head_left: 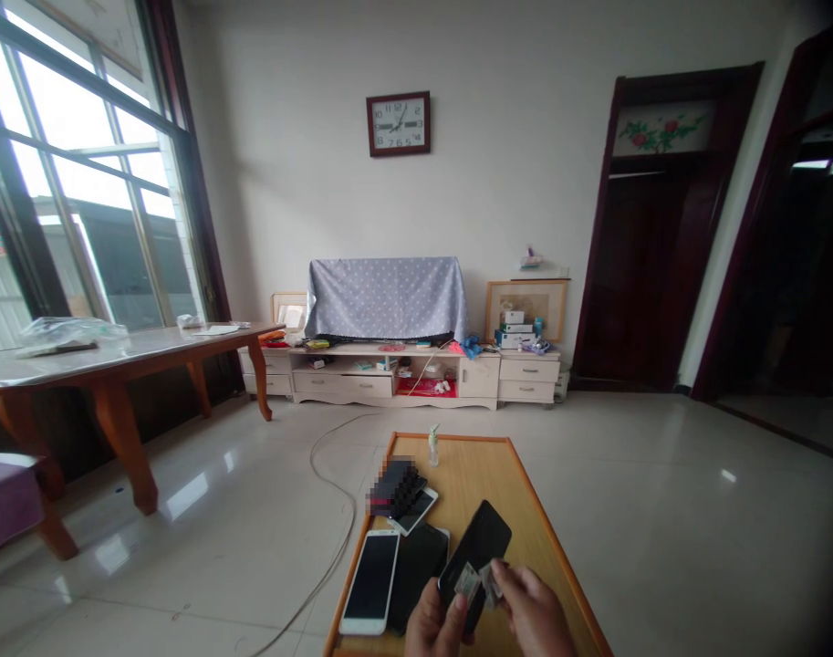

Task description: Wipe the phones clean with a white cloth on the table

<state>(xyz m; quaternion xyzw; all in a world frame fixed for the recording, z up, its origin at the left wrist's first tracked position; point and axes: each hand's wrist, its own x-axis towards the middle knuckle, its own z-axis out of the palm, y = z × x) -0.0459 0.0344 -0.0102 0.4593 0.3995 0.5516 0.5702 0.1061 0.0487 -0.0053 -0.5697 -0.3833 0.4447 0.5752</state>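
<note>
My left hand (435, 625) is closed around the lower end of a black phone (477, 547), which slants up toward one o'clock just above the near end of the table (518, 493). My right hand (536, 611) pinches a small grey packet (477, 581) against the phone's bottom edge; I cannot tell whether it is opened. I judge the work to be at an early stage: one phone is in hand, and the others lie flat on the table. At ten o'clock from my hands are a white phone (371, 579) and a dark phone (421, 566), touching, with a third phone (417, 509) beyond them, partly under a blurred patch. At eleven o'clock, at the far end, a small bottle (433, 447) stands upright; its contents do not show.
</note>
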